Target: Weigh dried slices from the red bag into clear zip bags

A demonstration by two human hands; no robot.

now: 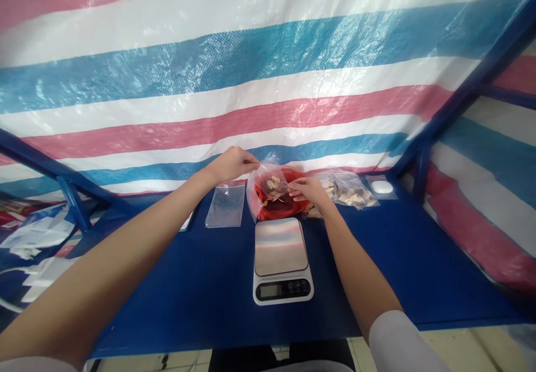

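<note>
Thus, reading from the left: loose white plastic sheeting (37, 232) lies well left of the left grip (231, 165), beyond the table's edge. Just below and left of that grip, a flat clear zip bag (225, 205) rests on the table (167, 299). The left grip is closed, thumb and fingers pinching the upper edge of a clear plastic bag (268, 185). This bag holds pale dried pieces (273, 185) and sits against a red bag (278, 207), between the two grips. The right grip (310, 189) lies just beside it, fingers extended to the bag's edge; whether they pinch it cannot be told. Right of this grip lie a second clear bag of pale pieces (347, 192) and a white oval object (382, 186) on a small clear sachet (391, 194). A digital kitchen scale (281, 246) stands nearer the viewer, below the grips. Risk: a slackened pinch or a tilted bag mouth could let pieces spill onto the red bag or table. Surface and surroundings: a blue table, backed by a striped red, white and blue tarpaulin (251, 81) on a blue metal frame (469, 87).
</note>
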